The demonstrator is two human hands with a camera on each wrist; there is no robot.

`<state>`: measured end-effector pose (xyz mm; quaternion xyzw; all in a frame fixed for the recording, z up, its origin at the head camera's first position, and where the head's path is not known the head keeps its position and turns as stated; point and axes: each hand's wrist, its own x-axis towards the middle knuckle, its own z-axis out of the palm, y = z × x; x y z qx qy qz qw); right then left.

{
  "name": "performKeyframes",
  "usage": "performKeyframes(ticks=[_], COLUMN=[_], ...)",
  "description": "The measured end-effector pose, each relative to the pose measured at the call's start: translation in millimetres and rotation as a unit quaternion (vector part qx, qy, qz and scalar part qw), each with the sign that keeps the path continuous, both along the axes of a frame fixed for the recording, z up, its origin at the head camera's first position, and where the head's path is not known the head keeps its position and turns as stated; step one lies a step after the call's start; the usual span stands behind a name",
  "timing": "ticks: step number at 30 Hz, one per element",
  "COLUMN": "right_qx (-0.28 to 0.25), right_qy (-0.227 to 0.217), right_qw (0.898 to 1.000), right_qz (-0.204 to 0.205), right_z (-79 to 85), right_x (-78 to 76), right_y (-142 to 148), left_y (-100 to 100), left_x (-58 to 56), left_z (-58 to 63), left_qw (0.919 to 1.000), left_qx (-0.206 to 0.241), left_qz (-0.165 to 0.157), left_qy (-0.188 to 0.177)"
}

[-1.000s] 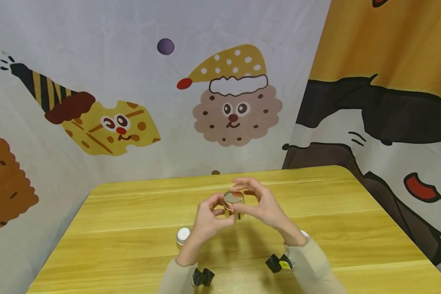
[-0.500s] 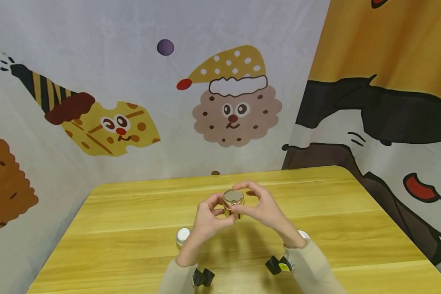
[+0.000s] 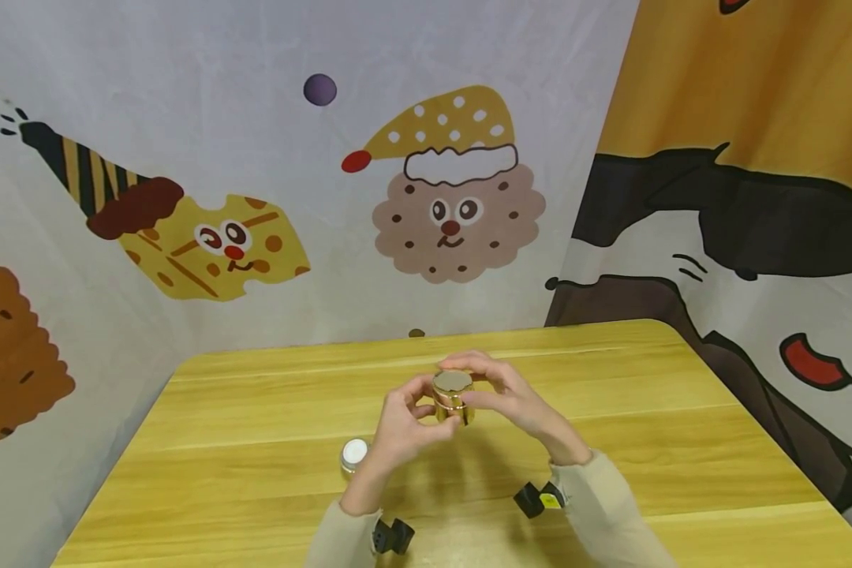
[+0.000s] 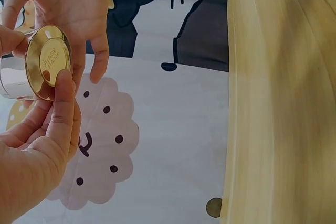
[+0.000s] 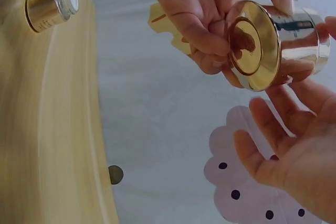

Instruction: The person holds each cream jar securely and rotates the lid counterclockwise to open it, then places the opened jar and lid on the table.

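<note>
Starting with the big stuff: the wooden table (image 3: 255,442) sits in front of cartoon-print curtains (image 3: 440,197), same as a second ago. Both hands hover above its middle with a shiny gold jar (image 3: 452,394) held between them, well off the surface. The left hand (image 3: 397,430) grips the jar body with curled fingers, pretty much unchanged. What did change: the right hand (image 3: 504,398) has rolled over the jar's top, so its fingers now pinch round the gold lid (image 5: 254,45) where earlier they stood higher and looser. Looks like a twist on the lid is underway. Smaller bit: a second little jar with a white top (image 3: 354,454) stays put on the table near the left wrist.
</note>
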<state>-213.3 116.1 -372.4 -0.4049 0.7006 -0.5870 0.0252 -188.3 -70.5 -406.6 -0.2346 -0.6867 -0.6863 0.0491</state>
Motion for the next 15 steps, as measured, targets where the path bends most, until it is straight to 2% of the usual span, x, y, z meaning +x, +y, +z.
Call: performKeyframes(ticks=[3,6,8,12,15], right_qx=[0.019,0.035,0.04,0.037,0.03], right_qy=[0.008,0.019,0.025,0.036,0.049], right_qw=[0.998,0.99,0.986,0.982,0.985], right_qz=[-0.062,-0.132,-0.161,-0.179,-0.164], right_z=[-2.4,-3.9,-4.0,-4.0,-4.3], right_x=[1.8,4.0,5.3,6.1,4.7], right_y=[-1.7,-4.6,-6.6,-8.0,-6.7], left_y=[0.3,0.6,0.8,1.0,0.7], left_x=[-0.6,-0.9,-0.9,-0.8,-0.5], left_z=[0.2,0.6,0.5,0.4,0.3], left_qw=[0.9999,0.9996,0.9994,0.9993,0.9994], left_qx=[-0.006,-0.012,-0.015,-0.015,-0.01], left_qz=[0.014,0.025,0.03,0.034,0.032], left_qy=[0.001,0.003,0.004,0.004,0.003])
